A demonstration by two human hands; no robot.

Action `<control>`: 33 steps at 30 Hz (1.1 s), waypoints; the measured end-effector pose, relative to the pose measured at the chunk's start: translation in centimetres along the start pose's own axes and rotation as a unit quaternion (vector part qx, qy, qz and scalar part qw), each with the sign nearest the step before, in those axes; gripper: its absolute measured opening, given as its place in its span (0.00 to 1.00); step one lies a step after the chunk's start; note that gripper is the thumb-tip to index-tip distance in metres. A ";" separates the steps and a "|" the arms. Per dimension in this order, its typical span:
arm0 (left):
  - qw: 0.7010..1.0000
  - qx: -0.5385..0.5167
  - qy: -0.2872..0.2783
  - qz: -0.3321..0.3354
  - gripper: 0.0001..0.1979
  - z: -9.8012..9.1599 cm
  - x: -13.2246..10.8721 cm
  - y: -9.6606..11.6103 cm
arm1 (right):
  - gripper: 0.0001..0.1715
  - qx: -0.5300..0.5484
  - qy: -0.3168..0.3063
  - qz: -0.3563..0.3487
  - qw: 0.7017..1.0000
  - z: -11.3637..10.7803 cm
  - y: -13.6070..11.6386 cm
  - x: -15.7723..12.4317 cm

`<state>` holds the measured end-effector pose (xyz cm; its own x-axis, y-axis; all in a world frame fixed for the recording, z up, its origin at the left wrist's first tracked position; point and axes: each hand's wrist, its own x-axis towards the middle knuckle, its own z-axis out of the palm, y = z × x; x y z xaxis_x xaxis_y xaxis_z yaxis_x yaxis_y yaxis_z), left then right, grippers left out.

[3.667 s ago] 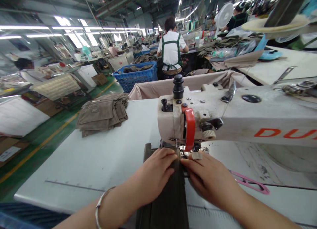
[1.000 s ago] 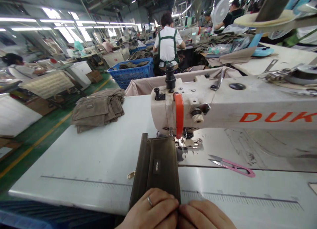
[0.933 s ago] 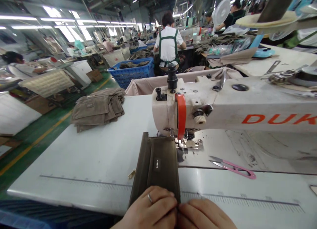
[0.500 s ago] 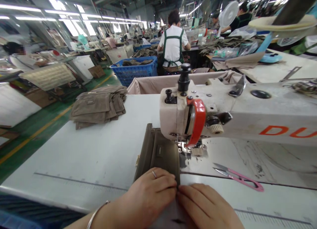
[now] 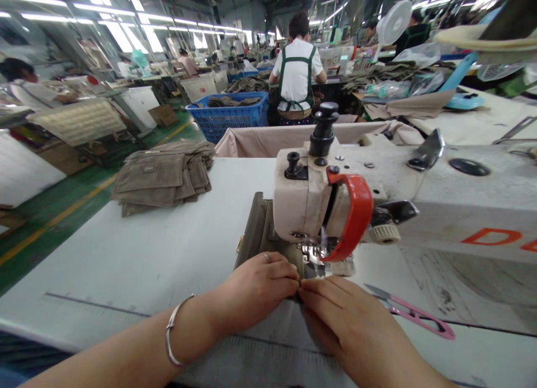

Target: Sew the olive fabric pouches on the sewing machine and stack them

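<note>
An olive-brown fabric wallet [image 5: 257,231] with a small brass clasp lies on the white table, its right edge by the presser foot [image 5: 311,252] of a sewing machine [image 5: 293,203]. Across its near end rests my left hand [image 5: 264,287], fingers closed and pressing the edge. My right hand [image 5: 339,309] meets it there, thumb and fingers pinched on the same near corner. Both hands hide that end of the wallet, and the machine head covers part of its far side. To the right of my right hand lies a pair of pink-handled thread snips [image 5: 419,316].
Olive fabric pieces [image 5: 163,175] are stacked at the table's far left. Behind the table stand a pink cloth-lined bin [image 5: 251,141] and a blue basket [image 5: 230,116] of fabric. A co-worker [image 5: 297,69] sits beyond, facing away. A ruler scale [image 5: 96,305] marks the near tabletop.
Both hands and the wallet have moved away from me, along the machine's needle area. More of the wallet is now behind the machine head. The view has shifted slightly.
</note>
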<state>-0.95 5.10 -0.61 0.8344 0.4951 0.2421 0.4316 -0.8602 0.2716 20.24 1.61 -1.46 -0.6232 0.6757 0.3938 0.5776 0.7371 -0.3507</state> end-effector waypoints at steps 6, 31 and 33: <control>0.999 0.026 0.011 -0.020 0.07 -0.1 1.0 -1.3 | 0.15 -0.032 -0.021 0.028 0.999 -0.1 1.3 1.2; 0.993 0.048 0.050 -0.096 0.14 0.7 2.3 -4.3 | 0.15 -0.121 -0.016 0.070 0.990 0.4 2.5 1.9; 0.991 0.042 0.046 -0.122 0.12 0.2 2.3 -3.2 | 0.14 -0.111 -0.021 0.076 0.991 0.5 2.6 1.8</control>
<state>-0.33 9.00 -1.08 0.6682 0.6954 0.2644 0.6469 -0.7186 0.2552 20.36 4.70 -2.03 -0.5390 0.7815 0.3143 0.7652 0.6102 -0.2052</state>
